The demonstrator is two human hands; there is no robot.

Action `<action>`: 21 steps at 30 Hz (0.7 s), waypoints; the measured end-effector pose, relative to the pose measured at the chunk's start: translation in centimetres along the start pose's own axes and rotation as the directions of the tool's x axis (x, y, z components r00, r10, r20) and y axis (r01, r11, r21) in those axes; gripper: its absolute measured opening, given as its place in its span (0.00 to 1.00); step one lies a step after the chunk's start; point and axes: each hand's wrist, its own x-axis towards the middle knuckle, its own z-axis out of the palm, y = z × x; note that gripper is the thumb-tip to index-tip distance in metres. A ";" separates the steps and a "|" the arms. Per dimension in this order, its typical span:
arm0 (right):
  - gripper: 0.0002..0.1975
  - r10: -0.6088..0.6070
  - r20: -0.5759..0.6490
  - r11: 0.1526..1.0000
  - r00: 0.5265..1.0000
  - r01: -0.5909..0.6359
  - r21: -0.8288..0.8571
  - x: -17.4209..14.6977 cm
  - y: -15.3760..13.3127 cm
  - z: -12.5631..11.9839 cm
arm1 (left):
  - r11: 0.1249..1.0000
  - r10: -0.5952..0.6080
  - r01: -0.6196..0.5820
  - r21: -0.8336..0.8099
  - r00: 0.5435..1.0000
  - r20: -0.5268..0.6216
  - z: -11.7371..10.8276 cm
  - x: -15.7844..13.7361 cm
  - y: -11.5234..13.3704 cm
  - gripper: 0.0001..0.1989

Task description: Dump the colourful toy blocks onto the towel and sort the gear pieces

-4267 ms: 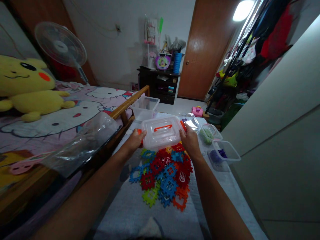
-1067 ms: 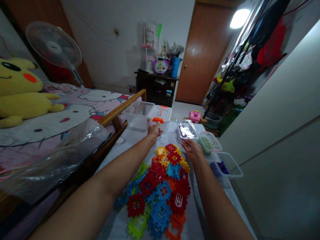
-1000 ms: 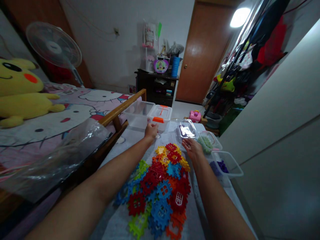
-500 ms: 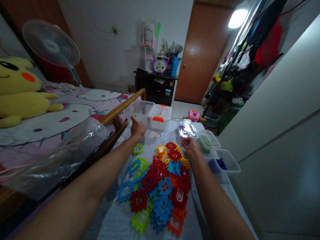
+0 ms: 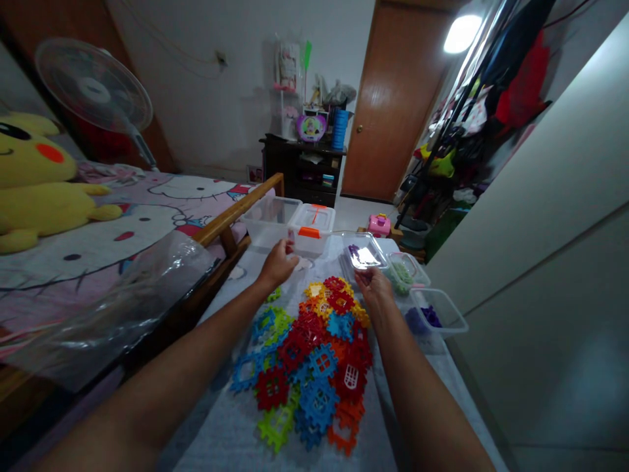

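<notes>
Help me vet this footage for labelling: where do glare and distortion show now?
Head view, centre: white glare hides part of the clear rectangular plastic box by the bare right hand; head view, top right: the bright white lamp is blown out; head view, background: the brown wooden door leans, probably lens distortion.

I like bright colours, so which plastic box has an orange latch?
The lidded box beside the large open bin, just beyond the left hand. Its orange front latch sets it apart; the others show no orange.

By the right edge of the table, purple bits blur together; whether the right hand touches the lidded box is unclear. The yellow plush is cut off at left.
</notes>
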 end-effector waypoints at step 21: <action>0.08 0.158 0.408 0.908 0.899 0.030 -0.417 -12.0 -2.0 -4.0 | 0.461 -0.462 0.606 -0.649 0.788 0.407 -3.5 -9.6 3.8 0.08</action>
